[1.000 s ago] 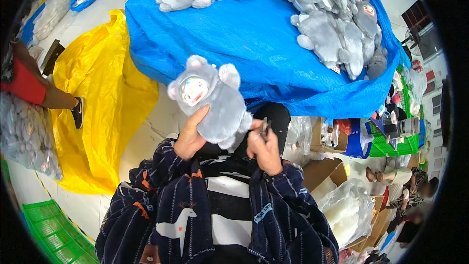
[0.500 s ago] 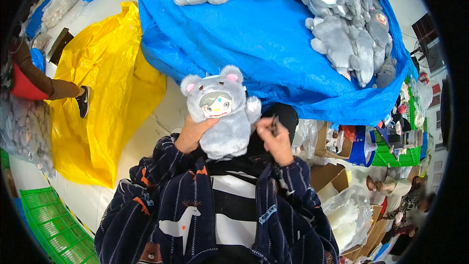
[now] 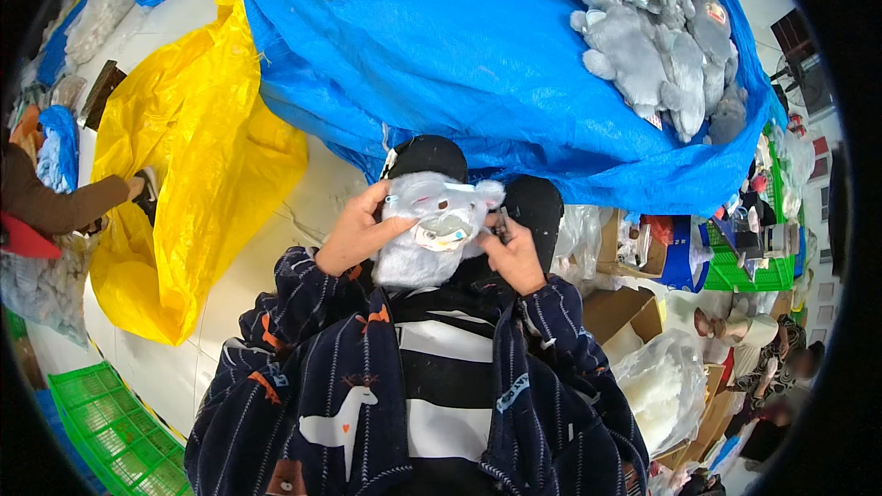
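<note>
A grey plush toy [image 3: 412, 262] with round ears and a printed face patch lies tilted over my lap, its head toward my knees. My left hand [image 3: 360, 231] grips it at the left side of the head, thumb across the front near the face. My right hand [image 3: 516, 257] is closed at the toy's right side, next to an ear, and touches it. From that fist a small dark metal tool [image 3: 502, 219] sticks up; its exact kind is too small to tell. My fingers hide part of the toy's arms and sides.
A blue plastic sheet [image 3: 413, 64] spreads ahead, with several grey plush toys [image 3: 634, 50] heaped at its far right. To the left lie a yellow sheet [image 3: 175, 193] and a green crate [image 3: 115, 427]. Another person's arm [image 3: 69, 197] reaches in there. Right stand cardboard boxes [image 3: 625, 317].
The toy has been lowered and tipped back, its face now foreshortened. My left hand has moved up its side; my right hand has come in against it. The person at left has reached lower.
</note>
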Motion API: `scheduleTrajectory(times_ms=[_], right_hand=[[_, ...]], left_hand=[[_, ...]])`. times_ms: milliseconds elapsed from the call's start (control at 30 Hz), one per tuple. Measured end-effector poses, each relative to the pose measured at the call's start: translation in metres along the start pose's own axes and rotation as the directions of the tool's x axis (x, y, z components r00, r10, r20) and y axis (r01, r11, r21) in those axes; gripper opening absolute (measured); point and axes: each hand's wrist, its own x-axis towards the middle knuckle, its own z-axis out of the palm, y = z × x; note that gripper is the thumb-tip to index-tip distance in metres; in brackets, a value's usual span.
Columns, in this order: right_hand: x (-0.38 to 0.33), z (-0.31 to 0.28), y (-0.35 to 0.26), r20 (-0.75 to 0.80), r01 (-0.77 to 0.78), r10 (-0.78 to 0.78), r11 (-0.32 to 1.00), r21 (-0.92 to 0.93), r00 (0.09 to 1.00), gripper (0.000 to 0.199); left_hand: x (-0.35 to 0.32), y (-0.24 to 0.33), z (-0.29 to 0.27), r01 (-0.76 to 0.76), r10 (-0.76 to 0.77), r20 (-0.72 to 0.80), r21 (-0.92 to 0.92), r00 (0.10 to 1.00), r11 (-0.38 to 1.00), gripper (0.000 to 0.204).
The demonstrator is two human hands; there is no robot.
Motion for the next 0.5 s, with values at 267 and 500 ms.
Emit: scheduleTrajectory(times_ms=[267,500], right_hand=[[0.015,0.023,-0.017,-0.071,0.492,-0.594,0.722,-0.486,0.801,0.028],[0.008,0.03,-0.028,0.004,0.428,-0.488,0.762,-0.485,0.873,0.035]], left_hand=[[-0.002,-0.027,0.018,-0.111,0.158,-0.043,0.536,0.987,0.837,0.049],[-0.019,-0.041,0.014,0.176,-0.179,-0.027,-0.087,0.984,0.981,0.033]])
